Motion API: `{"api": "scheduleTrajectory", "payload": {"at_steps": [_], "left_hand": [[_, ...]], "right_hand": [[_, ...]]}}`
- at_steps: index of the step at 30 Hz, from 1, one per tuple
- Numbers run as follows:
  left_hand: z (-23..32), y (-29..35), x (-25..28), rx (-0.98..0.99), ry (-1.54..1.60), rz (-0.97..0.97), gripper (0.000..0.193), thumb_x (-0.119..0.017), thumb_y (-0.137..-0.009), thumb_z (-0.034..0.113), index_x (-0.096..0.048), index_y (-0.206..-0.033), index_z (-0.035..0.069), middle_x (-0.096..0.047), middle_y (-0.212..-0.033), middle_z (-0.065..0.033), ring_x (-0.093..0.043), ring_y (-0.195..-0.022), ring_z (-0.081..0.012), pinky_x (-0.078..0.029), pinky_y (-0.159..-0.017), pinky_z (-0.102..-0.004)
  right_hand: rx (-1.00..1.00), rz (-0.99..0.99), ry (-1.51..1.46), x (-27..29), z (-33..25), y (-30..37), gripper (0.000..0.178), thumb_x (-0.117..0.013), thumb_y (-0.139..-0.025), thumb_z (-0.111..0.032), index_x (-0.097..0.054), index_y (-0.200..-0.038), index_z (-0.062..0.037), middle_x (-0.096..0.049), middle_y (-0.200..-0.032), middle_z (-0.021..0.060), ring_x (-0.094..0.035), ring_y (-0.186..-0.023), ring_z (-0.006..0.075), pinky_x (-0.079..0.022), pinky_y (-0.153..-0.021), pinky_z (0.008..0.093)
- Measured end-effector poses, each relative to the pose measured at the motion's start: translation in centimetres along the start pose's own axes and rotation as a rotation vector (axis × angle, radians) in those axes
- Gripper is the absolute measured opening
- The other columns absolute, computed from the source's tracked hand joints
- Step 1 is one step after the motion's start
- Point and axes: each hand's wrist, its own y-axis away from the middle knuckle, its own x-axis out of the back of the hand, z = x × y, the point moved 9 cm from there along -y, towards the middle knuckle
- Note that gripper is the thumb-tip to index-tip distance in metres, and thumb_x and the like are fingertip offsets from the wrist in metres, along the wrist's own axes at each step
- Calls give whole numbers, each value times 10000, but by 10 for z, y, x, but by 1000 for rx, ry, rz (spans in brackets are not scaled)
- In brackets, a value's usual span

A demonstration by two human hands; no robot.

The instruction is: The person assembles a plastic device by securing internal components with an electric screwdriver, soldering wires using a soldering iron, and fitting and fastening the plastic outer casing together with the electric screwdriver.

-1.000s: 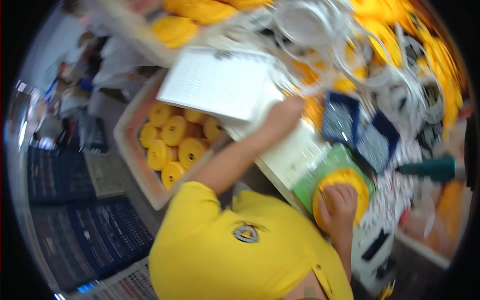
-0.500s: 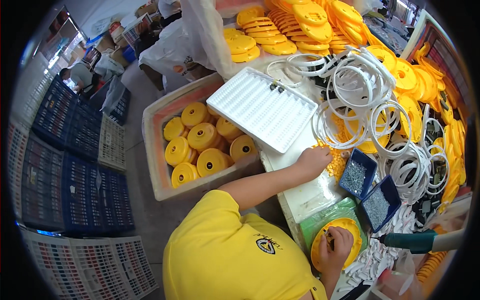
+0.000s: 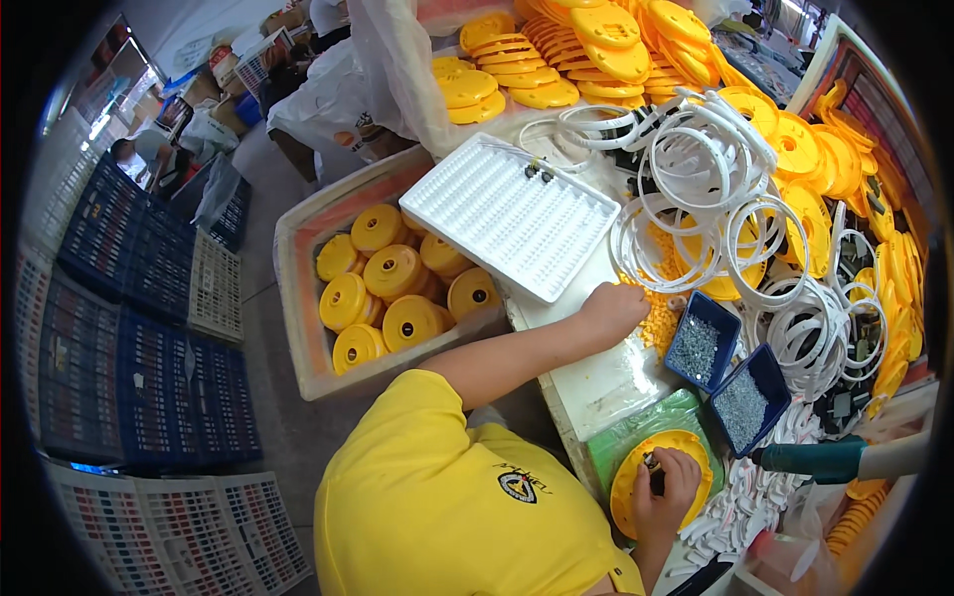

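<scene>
My left hand [image 3: 614, 314] reaches to the edge of a heap of small yellow pieces [image 3: 657, 323]. Its fingers are curled together, and whatever is between them is hidden. My right hand [image 3: 670, 489] rests over a round yellow plastic cover [image 3: 701, 459], pinching a small dark part [image 3: 652, 464] with a shiny bit against it. The cover lies on a green pad [image 3: 608, 452] at the table's near edge. Two blue bins of small screws, the upper bin [image 3: 702, 343] and the lower bin [image 3: 751, 402], stand between my hands and the white rings.
A white ribbed tray [image 3: 512, 214] overlaps a box [image 3: 298, 298] of yellow drums [image 3: 395, 269]. White plastic rings [image 3: 745, 243] and stacked yellow discs [image 3: 606, 55] crowd the far side. A green-tipped electric screwdriver [image 3: 815, 459] juts in from the right, above white curved pieces [image 3: 725, 521].
The whole view has shifted slightly, moving the scene a little leftward. My left hand stays by the yellow pieces, its fingers slightly more tucked; my right hand keeps its place on the cover.
</scene>
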Motion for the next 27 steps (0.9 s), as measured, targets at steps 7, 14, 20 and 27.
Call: {"api": "scheduleTrajectory", "payload": {"at_steps": [7,14,20,27], "left_hand": [[6,7,33,20,192,136,69,-632,-835,115,-637,-865,53,-656,-897,-111,-670,-847,-325,-542,-703,-421],[57,47,24,201,1072,-44,153,-691,-924,131,-691,-1045,36,-705,-961,-80,-667,-863,-170,-528,-792,-301],[118,98,-32,467,1586,-490,186,-721,-935,172,-685,-1044,26,-702,-890,-23,-636,-770,-74,-520,-670,-232],[127,108,-43,533,1690,-576,234,-741,-940,261,-657,-992,49,-684,-841,-4,-617,-681,-74,-481,-580,-216]], "right_hand": [[-6,26,-25,1,4,-2,313,-717,-770,-17,-663,-1078,-10,-656,-1075,169,-595,-1056,369,-440,-965,462],[-69,104,-32,4,11,-4,308,-732,-759,-36,-666,-1059,-10,-661,-1055,165,-601,-1036,370,-446,-958,464],[-104,149,-46,3,17,-4,320,-745,-768,-11,-667,-1078,-15,-663,-1082,160,-603,-1056,369,-454,-958,454],[-83,133,-81,-1,19,-1,347,-744,-759,29,-663,-1093,-19,-657,-1103,151,-598,-1089,340,-445,-982,436]]}}
